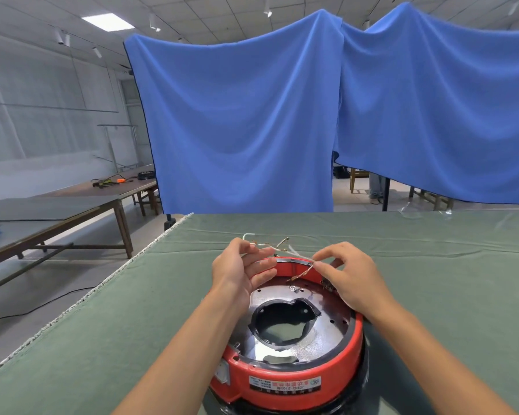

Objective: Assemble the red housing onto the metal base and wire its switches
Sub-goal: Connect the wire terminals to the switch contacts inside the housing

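Red housing seated on metal base at near edge of table, label facing near side. Above housing's far rim — left hand, fingers curled round bundle of white wires. Right hand just beside it; one wire end pinched between thumb and forefinger. Beyond table's far edge, blue cloth hung.

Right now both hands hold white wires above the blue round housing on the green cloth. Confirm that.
Not quite: the round plastic housing is red, not blue, as the head view shows. The left hand and right hand do hold thin white wires above it on the green cloth.
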A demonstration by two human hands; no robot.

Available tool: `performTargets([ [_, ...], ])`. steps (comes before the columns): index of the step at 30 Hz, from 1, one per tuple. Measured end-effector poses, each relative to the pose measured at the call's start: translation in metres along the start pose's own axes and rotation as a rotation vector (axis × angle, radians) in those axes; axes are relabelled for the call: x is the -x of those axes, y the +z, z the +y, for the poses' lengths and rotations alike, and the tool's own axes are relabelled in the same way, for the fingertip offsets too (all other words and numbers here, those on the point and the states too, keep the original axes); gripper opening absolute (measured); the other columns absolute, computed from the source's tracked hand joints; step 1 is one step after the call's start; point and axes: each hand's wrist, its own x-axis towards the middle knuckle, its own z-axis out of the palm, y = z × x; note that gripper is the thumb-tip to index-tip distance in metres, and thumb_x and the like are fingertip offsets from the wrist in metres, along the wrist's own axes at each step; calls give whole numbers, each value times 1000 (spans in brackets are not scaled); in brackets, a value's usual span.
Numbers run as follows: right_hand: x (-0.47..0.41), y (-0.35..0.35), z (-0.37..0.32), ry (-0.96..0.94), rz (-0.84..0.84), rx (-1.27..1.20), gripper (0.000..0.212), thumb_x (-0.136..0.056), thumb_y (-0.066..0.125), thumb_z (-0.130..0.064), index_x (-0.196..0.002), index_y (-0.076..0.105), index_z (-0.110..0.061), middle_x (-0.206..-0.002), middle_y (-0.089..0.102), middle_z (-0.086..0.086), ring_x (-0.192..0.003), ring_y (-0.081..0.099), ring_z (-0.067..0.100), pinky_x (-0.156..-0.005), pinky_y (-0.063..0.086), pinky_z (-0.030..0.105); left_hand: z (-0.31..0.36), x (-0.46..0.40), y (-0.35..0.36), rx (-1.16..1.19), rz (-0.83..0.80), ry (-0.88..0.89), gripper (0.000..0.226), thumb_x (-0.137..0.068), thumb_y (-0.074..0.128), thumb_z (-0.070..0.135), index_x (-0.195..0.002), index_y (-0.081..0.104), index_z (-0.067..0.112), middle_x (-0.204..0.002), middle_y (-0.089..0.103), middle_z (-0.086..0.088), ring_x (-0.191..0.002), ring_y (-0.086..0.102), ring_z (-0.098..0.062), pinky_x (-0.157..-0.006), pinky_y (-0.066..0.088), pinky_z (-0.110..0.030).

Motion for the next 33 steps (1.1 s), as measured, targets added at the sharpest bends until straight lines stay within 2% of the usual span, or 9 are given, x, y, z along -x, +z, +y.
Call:
performTargets([
  [3,0,-1,-2,-60,41,-1,22,-82,71,-22,-69,60,-36,-84,63,-13,-78,59,10,-72,42,25,1,1,0,0,-36,-11,14,-86,41,5,-75,50,5,-64,69,-15,-41,61,-21,-39,51,-26],
  [7,3,-1,-5,-97,90,163,23,-82,69,-30,-67,56,-41,-74,59,-23,-81,56,6,-70,42,30,-2,2,2,-142,-139,2,13,-88,49,13,-94,58,6,-75,73,-11,-54,66,-21,-42,52,-27],
  [10,5,-2,-8,-190,148,259,12,-80,71,-28,-74,65,-35,-64,51,-26,-80,53,10,-66,38,29,-7,2,5,-232,-144,65,14,-94,54,20,-92,59,6,-70,73,-9,-49,65,-18,-40,51,-25],
  [13,4,-2,-7,-288,122,223,6,-81,72,-25,-79,69,-30,-75,60,-21,-80,49,13,-74,40,31,-10,1,4,-288,-84,130,16,-97,50,14,-86,57,6,-61,71,-5,-44,63,-14,-37,49,-23],
  [17,2,-1,-1,-113,139,25,17,-79,69,-30,-91,59,-36,-95,55,-21,-85,52,0,-70,42,22,-9,-2,3,-170,-11,147,18,-99,45,6,-82,53,3,-59,70,-5,-46,66,-15,-38,51,-22],
  [21,-4,-2,10,154,62,15,13,-80,63,-18,-78,60,-31,-86,63,-14,-82,59,12,-72,45,29,-5,-5,0,17,73,133,20,-99,38,1,-84,51,0,-70,70,-13,-51,69,-15,-40,51,-21],
  [25,-8,-2,12,148,-83,-22,13,-83,68,-17,-86,70,-30,-84,68,-15,-77,63,9,-66,41,22,-3,-6,-1,114,75,92,21,-100,35,0,-86,50,-2,-65,69,-14,-52,69,-17,-41,53,-23],
  [30,-10,-3,16,121,80,-80,14,-79,75,-19,-69,71,-29,-71,68,-12,-71,62,7,-68,45,28,-3,-5,2,126,26,98,19,-99,32,-1,-90,49,-2,-61,70,-10,-55,71,-18,-43,54,-24],
  [33,-12,-7,19,214,253,-269,12,-78,74,-16,-69,73,-23,-63,68,-10,-55,60,7,-56,49,27,-2,-3,2,168,17,102,21,-101,30,0,-89,48,-2,-57,70,-9,-53,70,-17,-43,54,-24],
])
